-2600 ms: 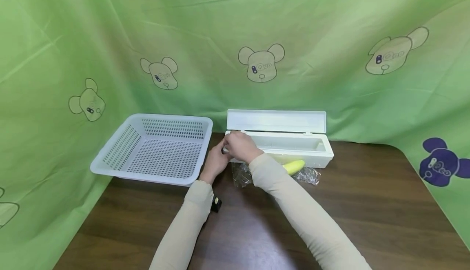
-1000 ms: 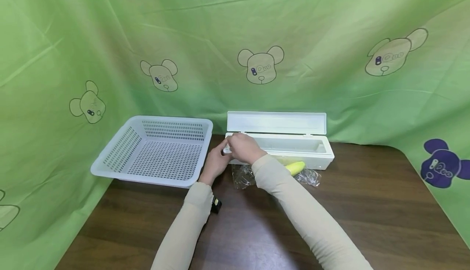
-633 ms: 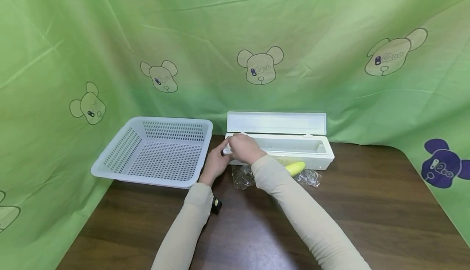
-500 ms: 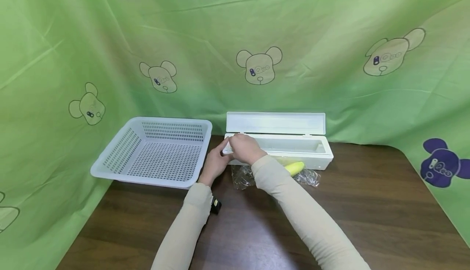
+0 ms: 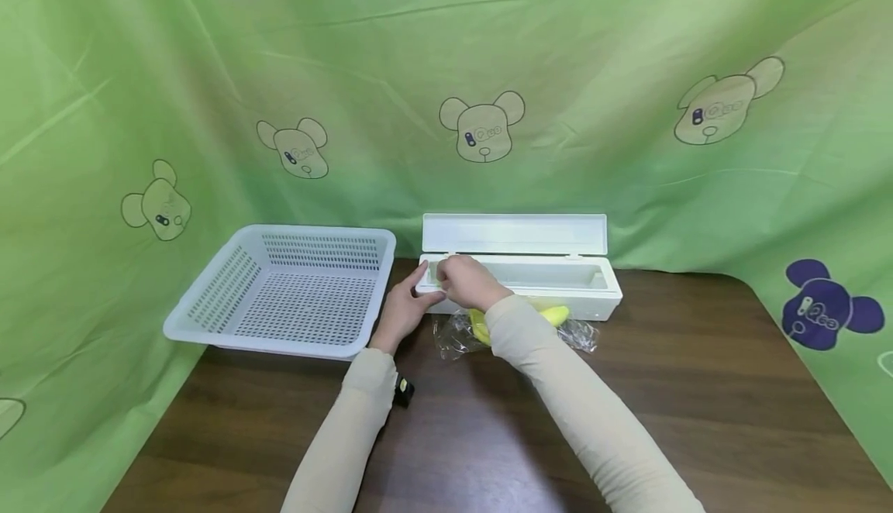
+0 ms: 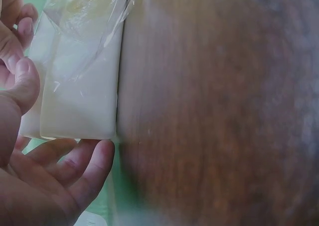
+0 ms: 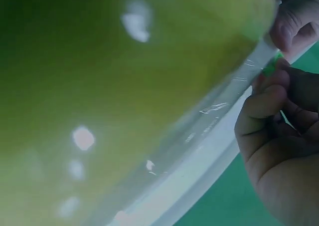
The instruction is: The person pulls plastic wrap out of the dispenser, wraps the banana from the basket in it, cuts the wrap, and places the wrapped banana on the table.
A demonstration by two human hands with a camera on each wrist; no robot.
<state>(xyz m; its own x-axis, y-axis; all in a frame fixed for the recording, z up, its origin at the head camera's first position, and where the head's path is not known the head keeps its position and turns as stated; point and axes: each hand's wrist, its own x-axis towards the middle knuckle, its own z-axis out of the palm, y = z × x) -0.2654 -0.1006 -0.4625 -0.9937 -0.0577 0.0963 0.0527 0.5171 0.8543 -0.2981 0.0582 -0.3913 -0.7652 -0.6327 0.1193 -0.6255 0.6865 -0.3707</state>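
Observation:
A long white cling film dispenser (image 5: 600, 308) stands at the back of the table with its lid (image 5: 515, 234) raised. My left hand (image 5: 405, 308) grips its left end, thumb at the front and fingers at the end wall in the left wrist view. Just to the right, my right hand (image 5: 470, 280) is curled at the dispenser's front edge; in the right wrist view its fingertips pinch a small green piece (image 7: 271, 65), mostly hidden. Clear film (image 6: 92, 31) hangs over the dispenser's front. Yellow bananas (image 5: 556, 315) lie before it among crumpled film (image 5: 452, 335), partly behind my right sleeve.
A white perforated plastic basket (image 5: 279, 346) sits left of the dispenser, close to my left hand. Green printed cloth (image 5: 391, 48) hangs behind and around the brown wooden table (image 5: 684, 389).
My left thumb has spread away from the index finger at the dispenser's corner. My right hand has shifted slightly right from my left fingertips, and more of the bananas shows. The head view has turned slightly.

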